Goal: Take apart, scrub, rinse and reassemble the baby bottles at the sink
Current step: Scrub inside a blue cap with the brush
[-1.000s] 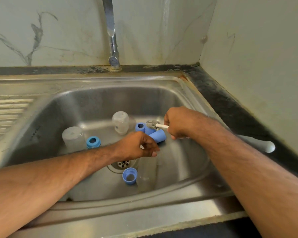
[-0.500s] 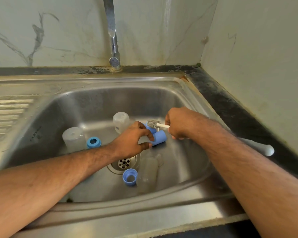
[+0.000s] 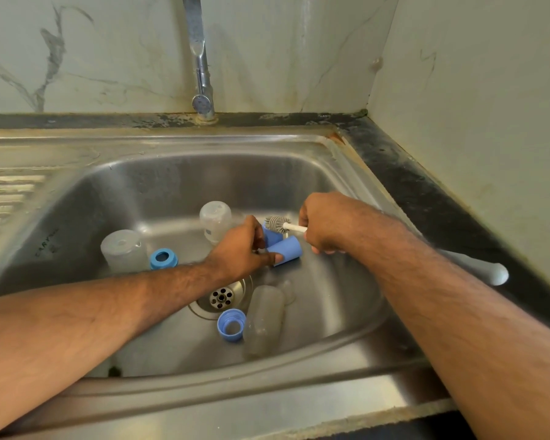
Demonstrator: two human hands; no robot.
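the steel sink holds all the bottle parts around its drain. a clear bottle lies on its side just right of the drain, and two more stand upturned, one far left of the drain and one behind it. the left hand pinches a blue cap beyond the drain. the right hand is closed round a white brush, its grey head just above that cap, perhaps touching. blue rings sit near the drain and left of it.
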